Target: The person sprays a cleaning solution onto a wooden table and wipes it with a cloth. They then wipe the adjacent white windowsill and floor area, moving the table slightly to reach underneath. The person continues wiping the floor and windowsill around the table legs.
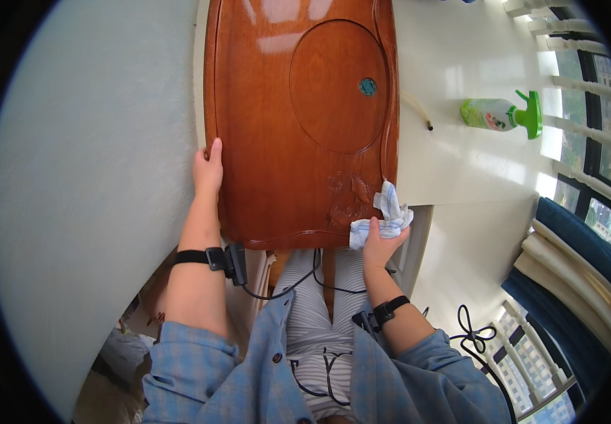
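A glossy reddish-brown wooden tea tray [263, 132] lies in front of me, with a round recess, a small round drain grille [367, 86] and a carved relief [349, 196] near its lower right corner. My left hand [210, 169] grips the tray's left edge, thumb on top, the other fingers mostly hidden below. At the lower right corner, my right hand [385, 244] holds a crumpled white cloth with blue stripes [390, 214], which lies against the tray's edge.
A spray bottle with a green trigger head [496, 115] lies on the white surface right of the tray. A thin tube [417, 110] sticks out from the tray's right side. Railings and windows stand farther right, beside folded blue and cream curtains [570, 265]. A pale wall [98, 132] borders the left.
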A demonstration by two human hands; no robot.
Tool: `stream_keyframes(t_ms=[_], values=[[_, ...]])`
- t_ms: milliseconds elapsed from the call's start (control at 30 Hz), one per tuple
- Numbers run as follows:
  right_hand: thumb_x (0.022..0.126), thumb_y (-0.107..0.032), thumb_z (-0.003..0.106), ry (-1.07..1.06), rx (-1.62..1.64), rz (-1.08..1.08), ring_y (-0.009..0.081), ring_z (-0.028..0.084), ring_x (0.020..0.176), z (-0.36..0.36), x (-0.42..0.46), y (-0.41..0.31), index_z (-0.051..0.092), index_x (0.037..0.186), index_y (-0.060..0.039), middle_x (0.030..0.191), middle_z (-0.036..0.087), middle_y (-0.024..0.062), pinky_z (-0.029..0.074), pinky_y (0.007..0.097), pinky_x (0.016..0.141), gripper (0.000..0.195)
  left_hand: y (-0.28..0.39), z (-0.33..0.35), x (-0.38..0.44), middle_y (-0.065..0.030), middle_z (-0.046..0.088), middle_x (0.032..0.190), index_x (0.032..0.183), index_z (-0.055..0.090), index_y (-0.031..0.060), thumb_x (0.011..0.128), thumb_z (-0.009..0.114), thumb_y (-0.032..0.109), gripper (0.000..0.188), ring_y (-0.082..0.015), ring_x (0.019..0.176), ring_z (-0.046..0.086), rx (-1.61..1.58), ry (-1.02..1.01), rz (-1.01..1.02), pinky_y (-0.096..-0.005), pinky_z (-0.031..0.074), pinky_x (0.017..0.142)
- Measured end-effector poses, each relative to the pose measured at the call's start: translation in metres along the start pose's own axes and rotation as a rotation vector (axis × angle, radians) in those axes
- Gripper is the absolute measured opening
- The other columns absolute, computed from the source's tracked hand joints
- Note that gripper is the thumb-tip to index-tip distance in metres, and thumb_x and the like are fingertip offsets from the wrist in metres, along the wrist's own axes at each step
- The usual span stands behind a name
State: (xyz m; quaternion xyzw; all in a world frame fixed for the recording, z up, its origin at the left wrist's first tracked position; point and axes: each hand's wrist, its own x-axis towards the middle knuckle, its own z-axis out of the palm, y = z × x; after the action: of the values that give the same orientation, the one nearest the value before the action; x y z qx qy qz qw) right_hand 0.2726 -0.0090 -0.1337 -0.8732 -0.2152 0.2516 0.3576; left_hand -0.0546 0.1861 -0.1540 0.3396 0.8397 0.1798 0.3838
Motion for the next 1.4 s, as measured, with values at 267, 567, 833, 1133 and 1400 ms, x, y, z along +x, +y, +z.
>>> stream_keyframes(t_ms=[267,567,833,1133,1400], values=[[0.072,-0.013,0.073,-0.484,-0.259,-0.711,0.0427,0.044,0.123,-0.023,-0.015,-0.056,0.049,0.13,-0.0069,0.133,0.046,0.0223,0.033,0.0517,0.105,0.064,-0.035,-0.009,-0.065,-0.0205,0.053,0.135,0.14,0.036,-0.0033,0.098,0.054,0.04,0.063,-0.0325,0.124,0.051,-0.056,-0.06,0.027,-0.0389,0.038,0.105],[0.067,-0.009,0.067,-0.969,-0.525,-1.199,0.0299,0.049,0.123,-0.017,-0.012,-0.05,0.059,0.117,-0.0165,0.123,0.057,0.0072,0.04,0.0464,0.098,0.051,-0.04,0.0,-0.058,-0.0233,0.054,0.132,0.139,0.035,-0.0056,0.098,0.052,0.043,0.066,-0.0353,0.122,0.052,0.048,-0.074,0.147,-0.0403,0.04,0.104],[0.055,-0.011,0.078,-0.866,-0.742,-1.003,0.0345,0.05,0.118,-0.061,0.025,-0.053,0.061,0.114,-0.0156,0.116,0.057,0.0095,0.043,0.0486,0.092,0.061,-0.039,-0.003,-0.059,-0.0248,0.055,0.13,0.138,0.038,-0.0045,0.097,0.055,0.043,0.065,-0.0364,0.121,0.054,0.076,-0.008,0.105,-0.0405,0.042,0.102],[0.064,-0.012,0.071,-0.744,-0.653,-1.203,0.0277,0.054,0.108,0.021,0.04,-0.104,0.062,0.11,-0.0162,0.113,0.058,0.0068,0.044,0.0425,0.08,0.047,-0.047,0.0,-0.059,-0.0209,0.059,0.127,0.137,0.043,-0.0009,0.098,0.044,0.052,0.066,-0.0336,0.12,0.055,0.004,-0.023,0.015,-0.0393,0.042,0.102],[0.072,-0.017,0.068,-1.034,-0.338,-1.666,0.0317,0.043,0.132,0.131,-0.001,-0.124,0.06,0.124,-0.0204,0.135,0.052,0.0116,0.034,0.0501,0.107,0.053,-0.045,0.012,-0.048,-0.0215,0.057,0.132,0.131,0.055,-0.0024,0.099,0.019,0.06,0.079,-0.0348,0.127,0.05,-0.185,0.198,-0.215,-0.0395,0.035,0.107]])
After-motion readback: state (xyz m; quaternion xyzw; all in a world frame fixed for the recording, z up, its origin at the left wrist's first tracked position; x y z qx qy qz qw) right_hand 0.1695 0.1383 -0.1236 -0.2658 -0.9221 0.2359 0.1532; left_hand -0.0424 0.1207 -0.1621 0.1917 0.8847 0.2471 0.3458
